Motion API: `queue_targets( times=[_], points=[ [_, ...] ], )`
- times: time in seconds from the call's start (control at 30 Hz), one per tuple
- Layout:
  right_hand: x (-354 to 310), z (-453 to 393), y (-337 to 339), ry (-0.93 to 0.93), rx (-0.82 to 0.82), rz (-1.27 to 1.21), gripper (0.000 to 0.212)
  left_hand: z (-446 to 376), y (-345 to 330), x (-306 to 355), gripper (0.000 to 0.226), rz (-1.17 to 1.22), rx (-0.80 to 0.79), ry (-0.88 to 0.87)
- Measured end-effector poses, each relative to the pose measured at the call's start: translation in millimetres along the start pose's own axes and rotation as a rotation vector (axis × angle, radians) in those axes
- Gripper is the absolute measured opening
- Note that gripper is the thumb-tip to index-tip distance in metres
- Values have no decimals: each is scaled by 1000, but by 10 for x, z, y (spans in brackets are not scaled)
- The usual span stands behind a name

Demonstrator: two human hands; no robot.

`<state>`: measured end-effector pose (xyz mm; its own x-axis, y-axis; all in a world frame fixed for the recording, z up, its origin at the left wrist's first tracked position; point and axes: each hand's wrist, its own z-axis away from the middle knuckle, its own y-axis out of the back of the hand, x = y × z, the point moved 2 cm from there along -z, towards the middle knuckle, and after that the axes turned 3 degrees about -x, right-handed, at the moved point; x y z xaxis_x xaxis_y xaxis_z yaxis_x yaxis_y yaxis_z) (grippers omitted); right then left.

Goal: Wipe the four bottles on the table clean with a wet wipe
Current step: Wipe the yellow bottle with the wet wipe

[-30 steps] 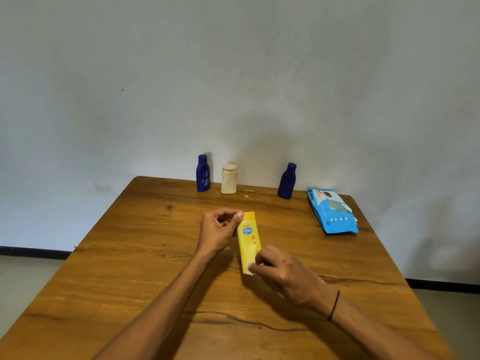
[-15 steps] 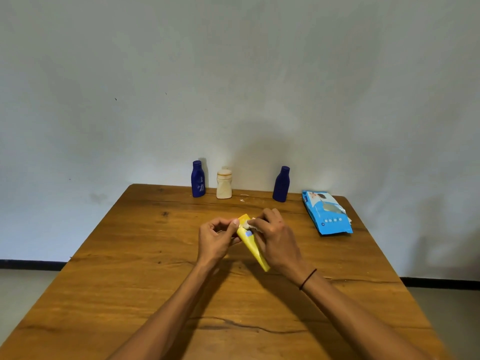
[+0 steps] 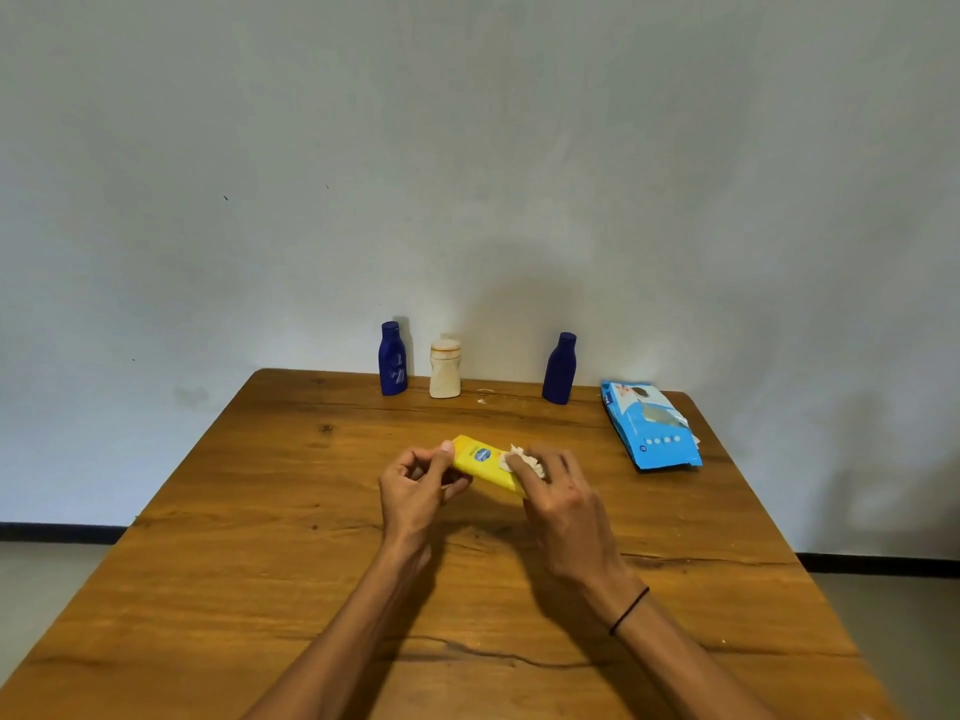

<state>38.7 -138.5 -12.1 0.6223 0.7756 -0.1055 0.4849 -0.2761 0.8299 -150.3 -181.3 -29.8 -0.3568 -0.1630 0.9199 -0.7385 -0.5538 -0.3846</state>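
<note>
1. Presently, the left hand point(image 3: 415, 491) is curling round the near end of the yellow bottle point(image 3: 480, 462), thumb tip pressing on its top edge and the other fingers folding beneath it.
2. The yellow bottle is lying tilted between both hands, just above the tabletop point(image 3: 249, 563) at its middle; its label with a blue oval is facing up.
3. The right hand point(image 3: 566, 506) is pinching a crumpled white wet wipe point(image 3: 522, 459) and pressing it against the right part of the yellow bottle, fingers bending over the wipe. A thin black band point(image 3: 628, 610) is circling this wrist.
4. The left blue bottle point(image 3: 393, 358) is standing upright at the far edge of the tabletop, close to the wall.
5. The cream bottle point(image 3: 445, 368) is standing upright just beside the left blue bottle, on its right; whether they are touching is not clear.
6. The right blue bottle point(image 3: 560, 368) is standing upright farther right along the same edge, apart from the cream bottle.
7. The blue wipes pack point(image 3: 649, 431) is lying flat near the far right corner of the tabletop, well apart from the hands.
</note>
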Motion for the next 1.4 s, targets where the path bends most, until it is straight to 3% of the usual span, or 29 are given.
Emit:
queue_targets(
  times=[0.13,0.27,0.37,0.47,0.7,0.87,1.07,1.2,1.4],
  points=[
    [140,-48,78,-162,-35,-435,45,-93,225,90,16,-274,-293,-63],
    [244,-123,125,-452,-416,-1013,31,-138,290,229,29,-408,-395,-99],
    [247,-169,118,-584,-490,-1168,36,-144,256,294,24,-512,-431,-122],
    [245,-213,100,-684,-446,-1222,39,-103,205,285,21,-415,-459,-62],
    [271,-218,46,-633,-298,-1142,45,-99,311,147,33,-192,-355,123],
    [271,-181,-45,-623,-107,-897,59,-11,257,151,34,-118,-361,109],
    [187,-221,66,-529,294,-522,32,38,245,99,39,-111,-320,93],
    [56,-247,35,-338,231,-302,30,75,238,80,43,-108,-333,81],
    [-90,-304,18,-351,172,-241,26,156,182,38,45,-91,-346,10]
  ],
)
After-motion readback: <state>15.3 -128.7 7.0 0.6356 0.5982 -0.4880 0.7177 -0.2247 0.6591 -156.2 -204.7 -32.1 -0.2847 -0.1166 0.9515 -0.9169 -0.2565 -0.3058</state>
